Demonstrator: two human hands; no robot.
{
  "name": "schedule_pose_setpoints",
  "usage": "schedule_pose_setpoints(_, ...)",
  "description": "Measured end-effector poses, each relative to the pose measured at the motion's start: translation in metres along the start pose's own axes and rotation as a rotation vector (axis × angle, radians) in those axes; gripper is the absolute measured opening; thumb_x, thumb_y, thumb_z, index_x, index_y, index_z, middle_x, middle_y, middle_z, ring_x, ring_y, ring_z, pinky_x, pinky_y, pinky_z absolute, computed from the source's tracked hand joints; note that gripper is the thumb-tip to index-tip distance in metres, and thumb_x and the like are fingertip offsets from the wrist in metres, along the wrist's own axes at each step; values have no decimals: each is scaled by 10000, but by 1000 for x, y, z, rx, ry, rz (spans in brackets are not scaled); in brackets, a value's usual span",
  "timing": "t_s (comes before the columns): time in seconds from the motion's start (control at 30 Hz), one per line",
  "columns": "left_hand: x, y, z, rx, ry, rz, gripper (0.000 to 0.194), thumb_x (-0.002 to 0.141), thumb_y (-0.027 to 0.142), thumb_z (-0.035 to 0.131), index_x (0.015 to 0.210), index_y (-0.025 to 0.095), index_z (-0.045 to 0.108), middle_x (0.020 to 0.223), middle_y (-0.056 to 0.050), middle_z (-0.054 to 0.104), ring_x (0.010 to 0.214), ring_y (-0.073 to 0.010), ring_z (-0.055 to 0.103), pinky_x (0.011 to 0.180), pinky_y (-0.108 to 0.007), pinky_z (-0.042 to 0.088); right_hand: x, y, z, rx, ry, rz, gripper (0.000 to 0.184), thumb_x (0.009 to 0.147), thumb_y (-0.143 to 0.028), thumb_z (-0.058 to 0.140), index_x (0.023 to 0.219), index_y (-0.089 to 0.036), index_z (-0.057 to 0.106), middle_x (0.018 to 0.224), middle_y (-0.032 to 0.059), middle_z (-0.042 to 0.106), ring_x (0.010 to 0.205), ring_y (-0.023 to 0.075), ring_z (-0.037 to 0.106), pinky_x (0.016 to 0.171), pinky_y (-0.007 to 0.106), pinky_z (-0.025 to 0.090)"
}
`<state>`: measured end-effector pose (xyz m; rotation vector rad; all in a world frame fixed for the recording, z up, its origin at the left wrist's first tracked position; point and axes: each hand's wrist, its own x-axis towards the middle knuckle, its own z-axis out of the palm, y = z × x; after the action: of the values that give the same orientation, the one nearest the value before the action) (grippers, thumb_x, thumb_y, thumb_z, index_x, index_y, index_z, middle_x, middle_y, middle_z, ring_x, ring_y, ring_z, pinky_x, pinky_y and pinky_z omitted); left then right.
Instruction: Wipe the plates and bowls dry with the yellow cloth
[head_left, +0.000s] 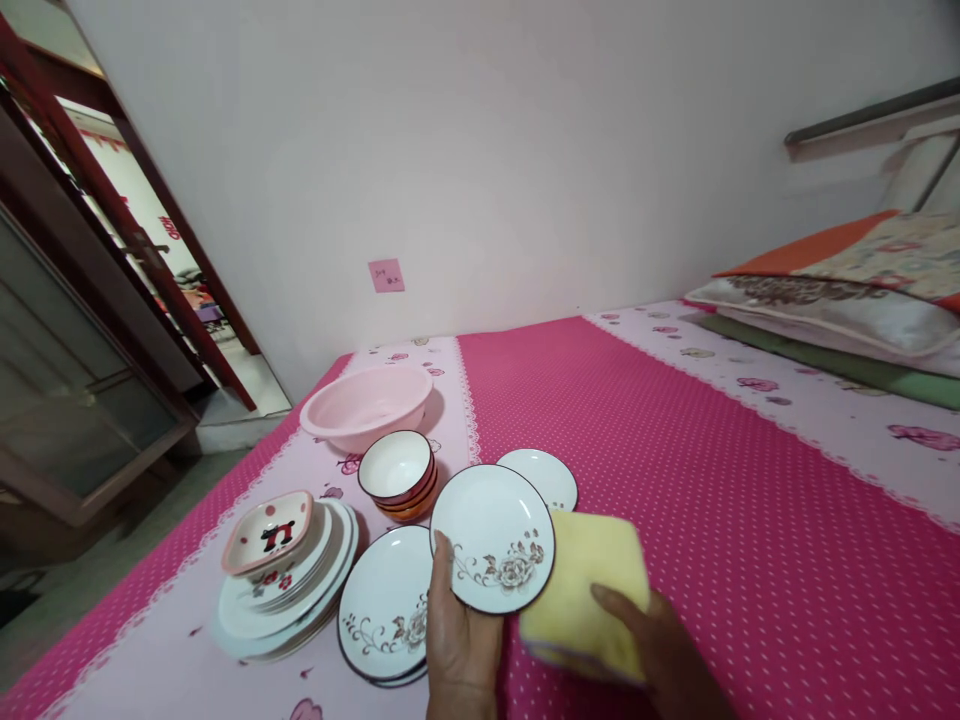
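Observation:
My left hand (461, 640) grips a white plate (487, 530) with a dark rim and a brown flower print, its thumb over the near left edge. A folded yellow cloth (592, 590) is in my right hand (649, 635), thumb on top, just right of the held plate and partly behind its edge. Behind the held plate, another small white plate (541, 472) lies on the bedspread. To the left is a short stack of matching flowered plates (382, 600), partly covered by my left hand and the held plate.
A stack of brown-rimmed bowls (397, 468) stands behind the flowered plates. Farther left, a square patterned bowl (268, 535) tops a pile of plates (330, 590). A pink basin (367, 405) sits near the wall. Pillows (832, 290) lie at the right on the pink bedspread (637, 430).

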<state>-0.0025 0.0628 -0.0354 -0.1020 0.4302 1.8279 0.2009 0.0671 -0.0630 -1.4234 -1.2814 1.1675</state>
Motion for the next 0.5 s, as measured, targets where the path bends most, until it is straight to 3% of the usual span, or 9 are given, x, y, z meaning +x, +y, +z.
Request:
schedule_pose_setpoints(0.13,-3,-3,4,-23,30,16,398,993,501,640,1295,276,772,1246,-129,781,1191,-318,731,1179,-549,442,0,-22,-40,-64,233,-28,341,742,-412,647,934,-192,822,994,155,822,984,402,768,813,462,645)
schedule_pose_setpoints(0.23,-4,-6,4,-11,66,-12,503,945,631,640,1220,248,813,1187,-155,798,1156,-361,741,1166,-576,443,-2,-45,-52,-50,343,-60,364,762,-472,660,930,-184,805,939,159,814,910,398,774,733,453,650)
schedule_pose_setpoints(0.37,-2,-8,-1,-12,-1,-55,520,966,645,585,1156,234,840,1177,-171,798,1171,-387,730,1172,-609,418,-11,-87,-37,93,253,41,551,730,-657,722,960,-161,780,716,109,773,607,341,735,513,423,610)
schedule_pose_setpoints(0.43,0,-7,-6,0,-37,-90,505,974,625,581,1170,235,836,1226,-169,783,1254,-397,684,1183,-609,402,-13,-108,-24,103,242,-9,527,739,-630,756,995,-171,783,791,111,798,664,330,755,516,387,603)
schedule_pose_setpoints(0.5,2,-7,-12,17,-49,-118,471,964,601,613,1186,246,829,1279,-160,764,1311,-402,645,1192,-604,391,-11,-121,-13,37,255,-147,440,798,-567,725,994,-180,790,874,124,811,752,319,770,586,371,624)
